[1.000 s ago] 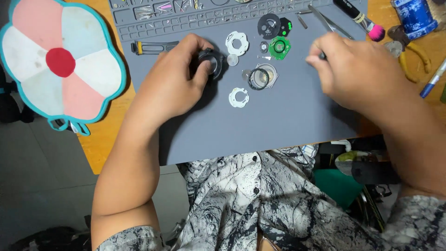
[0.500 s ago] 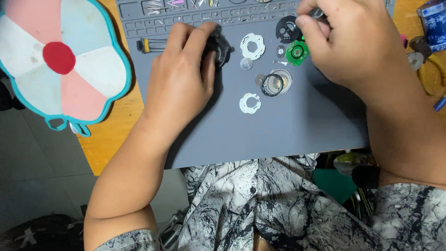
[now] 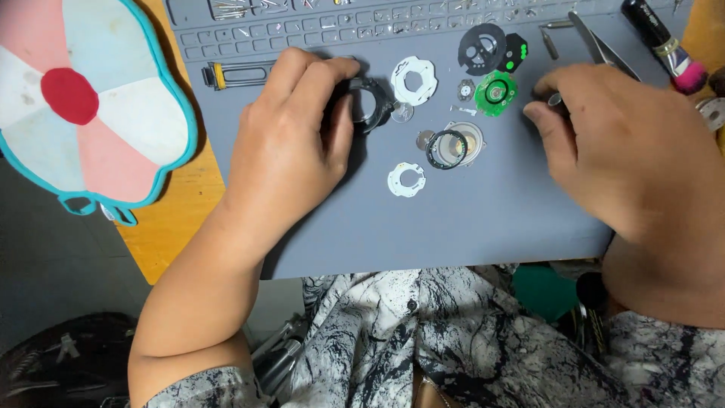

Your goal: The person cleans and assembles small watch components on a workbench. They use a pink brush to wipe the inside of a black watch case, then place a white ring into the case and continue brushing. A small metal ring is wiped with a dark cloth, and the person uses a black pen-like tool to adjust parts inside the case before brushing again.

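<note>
Grey silicone work mat covers the wooden bench, with a row of small compartments along its far edge and a flower-shaped fan lying to the left. Left hand rests on the mat with thumb and fingers closed around a black ring-shaped housing, pinning it in place. Right hand sits on the mat's right side, fingers pinched together on a thin metal tool whose tip points toward the green circuit disc. Loose parts lie just beside one another between the hands: two white gaskets, a black-rimmed round part and a black plate. Risk, as judged: a sweep of either wrist could scatter these light parts off the mat; a slip of the tool tip could scratch the green disc.
</note>
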